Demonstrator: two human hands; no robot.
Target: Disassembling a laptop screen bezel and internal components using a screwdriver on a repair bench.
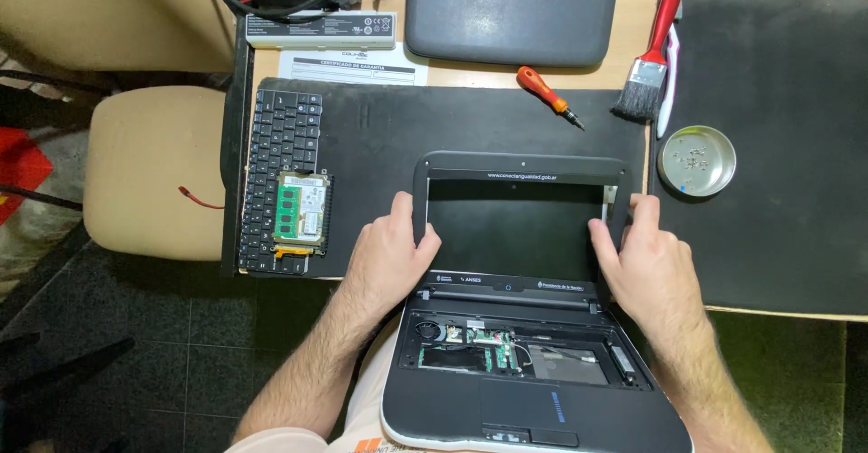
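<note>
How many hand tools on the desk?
2 that I can see: an orange-handled screwdriver on the black mat above the laptop screen, and a red-handled brush right of it, bristles toward the metal dish. Others may lie out of frame.

1 head-worn camera looks steeply down, close, over the desk edge (768, 312) and floor.

Even, fairly bright overhead light fell on the tabletop (542, 82); shadows were soft, the picture sharp, and the floor (136, 353) perhaps slightly dim.
</note>
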